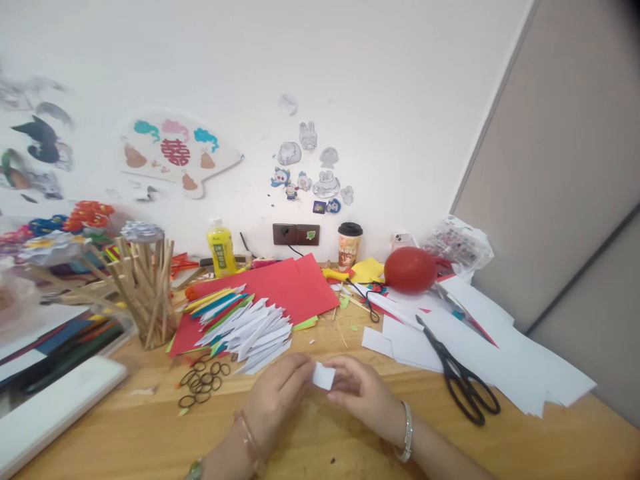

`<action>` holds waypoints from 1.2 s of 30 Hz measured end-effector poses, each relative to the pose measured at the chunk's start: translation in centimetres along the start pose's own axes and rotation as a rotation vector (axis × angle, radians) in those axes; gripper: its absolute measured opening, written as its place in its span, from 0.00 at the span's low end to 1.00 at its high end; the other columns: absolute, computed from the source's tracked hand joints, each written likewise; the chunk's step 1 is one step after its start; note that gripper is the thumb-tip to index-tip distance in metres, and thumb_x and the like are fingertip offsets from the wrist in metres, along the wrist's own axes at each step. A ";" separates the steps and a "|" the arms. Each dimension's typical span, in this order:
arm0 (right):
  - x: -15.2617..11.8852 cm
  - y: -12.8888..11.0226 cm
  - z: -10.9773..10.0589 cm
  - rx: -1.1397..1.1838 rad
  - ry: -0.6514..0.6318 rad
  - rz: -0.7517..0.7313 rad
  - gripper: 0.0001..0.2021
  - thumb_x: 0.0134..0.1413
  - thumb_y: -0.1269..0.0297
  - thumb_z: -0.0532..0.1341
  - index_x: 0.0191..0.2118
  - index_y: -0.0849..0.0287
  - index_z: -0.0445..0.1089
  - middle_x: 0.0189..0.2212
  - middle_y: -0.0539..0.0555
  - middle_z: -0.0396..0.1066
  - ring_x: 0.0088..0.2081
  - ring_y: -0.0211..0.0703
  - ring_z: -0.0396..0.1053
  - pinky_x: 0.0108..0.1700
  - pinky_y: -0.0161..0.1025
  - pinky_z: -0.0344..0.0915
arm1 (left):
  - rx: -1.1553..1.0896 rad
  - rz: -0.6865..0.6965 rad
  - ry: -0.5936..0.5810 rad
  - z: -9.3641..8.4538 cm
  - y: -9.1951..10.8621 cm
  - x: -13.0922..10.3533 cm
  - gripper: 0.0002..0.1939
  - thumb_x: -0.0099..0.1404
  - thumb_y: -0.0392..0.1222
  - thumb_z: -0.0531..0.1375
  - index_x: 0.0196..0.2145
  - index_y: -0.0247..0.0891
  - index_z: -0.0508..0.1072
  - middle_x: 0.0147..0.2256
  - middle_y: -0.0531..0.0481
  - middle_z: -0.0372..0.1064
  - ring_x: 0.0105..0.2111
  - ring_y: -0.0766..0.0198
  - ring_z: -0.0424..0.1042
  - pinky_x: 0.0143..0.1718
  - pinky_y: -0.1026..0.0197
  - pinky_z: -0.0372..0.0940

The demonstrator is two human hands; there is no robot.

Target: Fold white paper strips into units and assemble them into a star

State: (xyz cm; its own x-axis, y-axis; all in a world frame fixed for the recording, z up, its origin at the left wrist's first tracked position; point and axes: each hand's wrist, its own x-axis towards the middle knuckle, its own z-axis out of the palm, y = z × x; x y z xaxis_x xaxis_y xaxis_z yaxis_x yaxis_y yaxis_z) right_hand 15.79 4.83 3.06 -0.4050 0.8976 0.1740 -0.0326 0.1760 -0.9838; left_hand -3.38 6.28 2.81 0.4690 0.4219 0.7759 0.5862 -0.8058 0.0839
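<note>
A small white paper piece (pixel 324 376) is held between my two hands, above the wooden table near its front. My left hand (pixel 281 392) pinches its left edge, the fingers pressed together. On the other side, the curled fingers of my right hand (pixel 361 395) grip the paper's right edge. Just beyond my left hand lies a pile of folded white paper strips (pixel 257 331), with colored strips (pixel 220 308) beside it, partly over red paper sheets (pixel 305 293). Black scissors (pixel 457 373) lie to the right, partly on white sheets (pixel 505 360).
Black rings (pixel 203 381) lie left of my left hand. Behind them stands a container of wooden sticks (pixel 147 300). A yellow bottle (pixel 221 250), a lidded cup (pixel 349 247) and a red balloon (pixel 410 270) line the back. A white case (pixel 60 417) lies front left.
</note>
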 end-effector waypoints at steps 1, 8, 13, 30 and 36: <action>0.0 0.0 0.0 -0.010 -0.005 -0.012 0.19 0.45 0.65 0.64 0.46 0.57 0.64 0.42 0.56 0.70 0.44 0.45 0.68 0.48 0.46 0.63 | -0.003 0.007 -0.001 0.0 0.0 0.1 0.11 0.65 0.36 0.49 0.42 0.36 0.67 0.35 0.45 0.69 0.36 0.64 0.70 0.36 0.64 0.67; 0.2 -0.3 -0.2 -0.154 -0.047 -0.109 0.21 0.51 0.62 0.58 0.53 0.55 0.62 0.47 0.56 0.67 0.44 0.44 0.68 0.47 0.44 0.65 | -0.011 0.028 -0.042 -0.2 0.2 0.6 0.15 0.64 0.35 0.50 0.49 0.39 0.64 0.35 0.46 0.68 0.33 0.66 0.69 0.32 0.66 0.66; -0.1 -0.1 -0.3 -0.359 0.072 -0.217 0.19 0.50 0.66 0.59 0.50 0.55 0.64 0.41 0.55 0.71 0.36 0.41 0.70 0.42 0.40 0.67 | -0.020 0.027 -0.022 -0.3 0.2 0.4 0.14 0.64 0.35 0.50 0.48 0.38 0.64 0.37 0.45 0.68 0.36 0.64 0.69 0.35 0.65 0.67; -0.4 -0.4 -0.5 -0.542 0.148 -0.297 0.10 0.52 0.67 0.58 0.41 0.53 0.71 0.35 0.52 0.74 0.35 0.41 0.70 0.39 0.38 0.66 | 0.017 0.047 -0.019 -0.4 0.9 0.6 0.12 0.64 0.34 0.50 0.44 0.37 0.66 0.37 0.45 0.67 0.36 0.64 0.68 0.34 0.64 0.66; -0.3 -0.9 -0.5 -0.624 0.141 -0.398 0.07 0.55 0.64 0.55 0.37 0.53 0.71 0.33 0.52 0.74 0.35 0.41 0.70 0.39 0.39 0.66 | 0.022 0.011 -0.009 -0.6 1.3 0.8 0.09 0.64 0.35 0.49 0.41 0.38 0.66 0.37 0.45 0.68 0.37 0.64 0.69 0.35 0.64 0.67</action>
State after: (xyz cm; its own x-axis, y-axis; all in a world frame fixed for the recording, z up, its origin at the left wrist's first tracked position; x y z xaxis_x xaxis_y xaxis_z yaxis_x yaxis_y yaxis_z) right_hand 16.42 4.63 3.89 -0.3485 0.7544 0.5563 0.3892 0.6564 -0.6463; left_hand -2.66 5.33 3.94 0.4816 0.4170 0.7708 0.5954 -0.8011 0.0614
